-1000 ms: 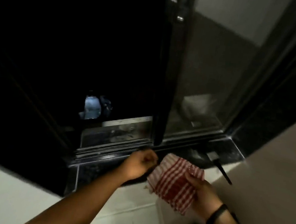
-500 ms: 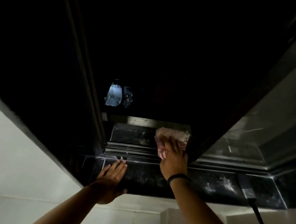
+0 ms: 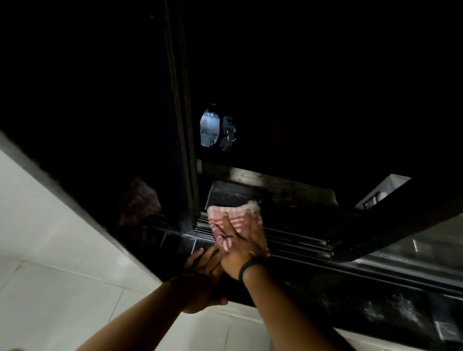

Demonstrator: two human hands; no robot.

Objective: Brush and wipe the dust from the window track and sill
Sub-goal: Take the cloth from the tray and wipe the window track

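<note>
A red-and-white checked cloth [image 3: 222,217] lies on the ridged window track [image 3: 297,239], close to the track's left end beside the dark frame post [image 3: 181,153]. My right hand [image 3: 242,245], with a black band at the wrist, presses flat on the cloth with fingers spread. My left hand [image 3: 201,274] rests open on the dark stone sill [image 3: 354,297] just below and left of the right hand, partly under its wrist. A brush [image 3: 452,338] with a dark handle lies on the sill at the far right.
The sliding pane's frame [image 3: 383,229] stands to the right over the track. The sill shows pale dusty smears [image 3: 393,307] at the right. White tiled wall [image 3: 44,284] runs below the sill. Outside the window is dark, with one lit patch [image 3: 211,126].
My right hand has slid the cloth leftward along the track toward the frame post. My left hand has stayed on the sill, now partly covered by the right wrist.
</note>
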